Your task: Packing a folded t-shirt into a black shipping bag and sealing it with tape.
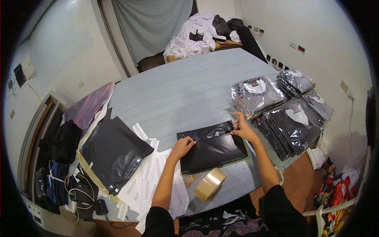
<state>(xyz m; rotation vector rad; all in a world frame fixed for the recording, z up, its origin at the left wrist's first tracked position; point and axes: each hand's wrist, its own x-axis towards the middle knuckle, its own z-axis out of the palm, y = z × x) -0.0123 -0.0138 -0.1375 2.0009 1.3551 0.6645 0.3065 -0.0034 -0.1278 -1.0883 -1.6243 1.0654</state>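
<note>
A black plastic mailing bag (213, 152), folded into a rectangle, lies flat on the table in front of me. My left hand (185, 146) pinches the upper flap near its left end, where the plastic puckers. At the upper right corner, my right hand (243, 129) pinches the flap's edge between thumb and finger, its other fingers raised. Just below the bag, a large roll of tan packing tape (210, 184) rests on the table near its front edge. Beneath my left forearm spread printed paper sheets (174, 183), partly covered by the arm.
A stack of flat black plastic bags (115, 154) sits at the left, overlapping the papers. Clear-bagged folded garments (296, 124) are piled at the right edge of the grey table (177, 97). White cloth (192, 38) is heaped beyond the far end. A cable (78, 191) hangs lower left.
</note>
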